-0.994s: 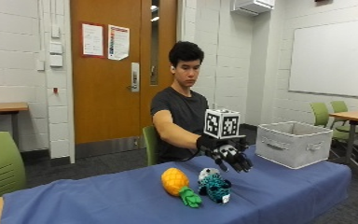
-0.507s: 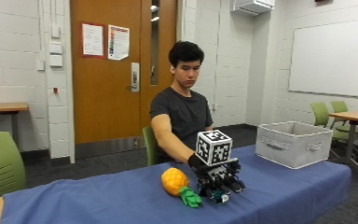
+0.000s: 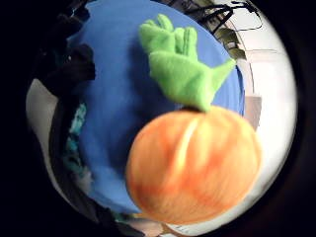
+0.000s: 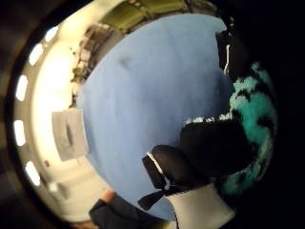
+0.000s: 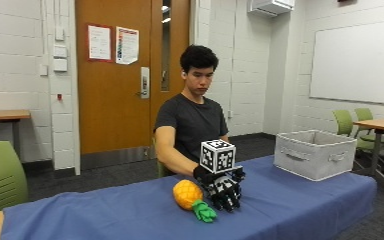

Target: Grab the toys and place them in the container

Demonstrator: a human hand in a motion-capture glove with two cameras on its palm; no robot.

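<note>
1. Sitting behind the blue-covered tabletop (image 5: pixel 298 210) in the outside view, you have your gloved right hand (image 5: pixel 222 189) lowered onto the cloth just beside the plush pineapple (image 5: pixel 187 194), fingers pointing down. The pineapple lies on its side with its green leaves (image 5: pixel 204 212) toward the front edge. The teal-and-black toy is hidden under your hand here. The grey fabric container (image 5: pixel 314 154) stands well apart, near the far end of the tabletop on your left.

2. From the little finger side of your palm, the pineapple (image 3: pixel 193 165) fills much of the picture, lying on the blue cloth (image 3: pixel 118 108) with its green leaves (image 3: pixel 185 69) spread flat. A strip of teal-and-black plush (image 3: pixel 74 143) shows at the dark edge by your hand.

3. From the thumb side of your palm, the teal-and-black plush toy (image 4: pixel 250 129) sits against your palm, and your black-gloved fingers (image 4: pixel 214 145) curl across its fuzzy surface, so your hand is grasping that toy. The blue cloth (image 4: pixel 152 95) stretches out beyond it, and the container (image 4: pixel 69 134) shows small at its far edge.
</note>
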